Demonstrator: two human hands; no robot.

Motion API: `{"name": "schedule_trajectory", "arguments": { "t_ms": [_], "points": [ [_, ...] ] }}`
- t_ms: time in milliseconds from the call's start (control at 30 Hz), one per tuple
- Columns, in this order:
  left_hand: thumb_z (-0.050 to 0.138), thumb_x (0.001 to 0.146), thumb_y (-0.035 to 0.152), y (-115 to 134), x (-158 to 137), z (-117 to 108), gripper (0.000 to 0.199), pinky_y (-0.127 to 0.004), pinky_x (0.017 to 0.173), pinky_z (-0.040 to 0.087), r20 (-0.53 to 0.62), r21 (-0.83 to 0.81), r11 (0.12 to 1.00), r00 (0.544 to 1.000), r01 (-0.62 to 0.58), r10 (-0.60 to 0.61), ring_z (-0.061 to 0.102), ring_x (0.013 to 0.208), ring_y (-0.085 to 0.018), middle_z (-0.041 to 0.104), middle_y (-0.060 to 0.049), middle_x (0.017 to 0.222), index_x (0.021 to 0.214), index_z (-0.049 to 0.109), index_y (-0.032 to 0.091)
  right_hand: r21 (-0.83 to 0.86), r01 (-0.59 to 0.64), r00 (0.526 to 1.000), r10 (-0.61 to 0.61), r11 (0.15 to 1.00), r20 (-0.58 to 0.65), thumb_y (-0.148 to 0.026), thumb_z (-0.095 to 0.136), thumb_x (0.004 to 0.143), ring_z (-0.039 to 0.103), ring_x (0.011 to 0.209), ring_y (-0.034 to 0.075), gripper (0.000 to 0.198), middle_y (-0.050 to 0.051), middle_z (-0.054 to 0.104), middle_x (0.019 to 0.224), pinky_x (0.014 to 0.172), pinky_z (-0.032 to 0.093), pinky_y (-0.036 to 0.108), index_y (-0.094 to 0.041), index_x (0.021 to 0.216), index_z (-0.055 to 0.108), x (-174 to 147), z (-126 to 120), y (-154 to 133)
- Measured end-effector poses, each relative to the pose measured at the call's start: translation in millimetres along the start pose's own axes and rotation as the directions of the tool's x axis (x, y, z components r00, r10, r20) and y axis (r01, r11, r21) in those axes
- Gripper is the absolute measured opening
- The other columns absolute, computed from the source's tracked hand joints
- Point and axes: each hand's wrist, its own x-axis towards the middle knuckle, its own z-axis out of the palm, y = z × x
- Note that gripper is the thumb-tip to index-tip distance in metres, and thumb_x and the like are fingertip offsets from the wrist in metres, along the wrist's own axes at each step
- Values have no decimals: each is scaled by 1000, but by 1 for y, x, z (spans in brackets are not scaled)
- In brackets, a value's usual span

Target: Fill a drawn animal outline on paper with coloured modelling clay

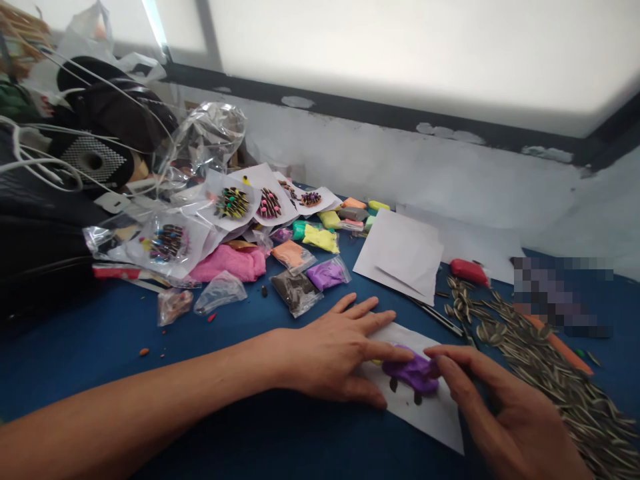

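Note:
A flattened lump of purple modelling clay point(415, 375) lies on a small white sheet of paper point(440, 425). Two dark brown clay bits point(418, 399) sit along its near edge, and a little yellow piece shows by its left end. My left hand point(325, 347) rests palm down with fingers spread, holding the paper's left side, its index fingertip on top of the purple clay. At the clay's right end, my right hand point(515, 413) pinches the purple edge between thumb and index finger. Its other fingers are partly hidden.
Sunflower seeds point(550, 380) are heaped on the right around an orange strip point(565, 347). Bagged clay in purple point(327, 273) and dark brown point(295, 292) lies beyond my left hand. Finished seed-covered figures on paper point(233, 202), a white paper stack point(397, 253) and pens point(440, 317) are farther back.

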Motion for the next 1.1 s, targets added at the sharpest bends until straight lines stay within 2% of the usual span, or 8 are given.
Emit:
{"name": "schedule_trajectory", "arguments": {
  "t_ms": [167, 233, 333, 500, 667, 767, 900, 1100],
  "points": [
    [60, 87, 54, 0, 1, 0, 64, -64, 113, 11, 5, -10, 1000, 1000, -1, 1, 12, 147, -40, 25, -13, 158, 145, 40, 36, 193, -150, 989, 149, 970, 20, -41, 58, 89, 71, 58, 14, 22, -2, 76, 76, 47, 55, 17, -28, 101, 71, 2, -4, 5],
    [61, 87, 53, 0, 1, -1, 64, -65, 113, 10, 5, -29, 1000, 1000, 3, -3, 11, 146, -41, 25, -14, 158, 145, 40, 35, 229, -180, 983, 182, 957, 13, -44, 63, 85, 72, 59, 15, 24, 0, 77, 81, 48, 55, 18, -26, 100, 70, 2, -2, 2],
    [64, 85, 51, 0, 1, -1, 65, -64, 113, 9, -2, -56, 998, 1000, 10, -10, 10, 147, -39, 25, -14, 158, 144, 41, 34, 213, -263, 960, 277, 941, -41, -46, 61, 86, 71, 66, 16, 23, 1, 73, 77, 52, 55, 19, -24, 90, 66, 2, 4, -3],
    [69, 80, 51, -1, 2, 2, 76, -61, 116, 8, -37, -109, 994, 999, 34, -38, 12, 148, -35, 29, -15, 157, 143, 38, 21, 89, -119, 992, 122, 989, -29, -45, 61, 83, 64, 61, 15, 23, 0, 67, 69, 52, 52, 22, -24, 75, 66, 9, 8, -3],
    [68, 81, 50, -2, 2, 3, 88, -59, 117, 6, -40, -136, 990, 998, 43, -49, 10, 149, -32, 27, -12, 158, 151, 25, 21, 114, -147, 986, 155, 983, -61, -44, 63, 81, 65, 58, 14, 21, -1, 69, 67, 50, 51, 21, -25, 79, 71, 16, 8, -5],
    [65, 82, 51, -3, 1, 3, 94, -56, 119, 6, -34, -152, 987, 998, 42, -48, 7, 149, -31, 24, -11, 159, 154, 15, 17, 110, -119, 993, 121, 987, -13, -40, 65, 80, 59, 48, 12, 17, -5, 63, 57, 45, 47, 20, -25, 77, 70, 19, 9, -11],
    [64, 82, 53, -4, 1, 5, 93, -54, 119, 5, -40, -152, 988, 998, 38, -44, 8, 149, -31, 24, -11, 159, 153, 16, 17, 108, -86, 996, 82, 990, 43, -35, 65, 82, 57, 47, 11, 12, -6, 61, 56, 45, 45, 20, -26, 78, 70, 23, 10, -17],
    [62, 82, 55, -8, 1, 9, 93, -53, 120, 4, -65, -148, 989, 998, 16, -26, 9, 149, -30, 24, -11, 159, 153, 18, 15, 126, -54, 997, 47, 991, 54, -33, 61, 84, 57, 44, 10, 13, -5, 61, 56, 44, 45, 21, -24, 82, 71, 28, 18, -18]
  ]
}}
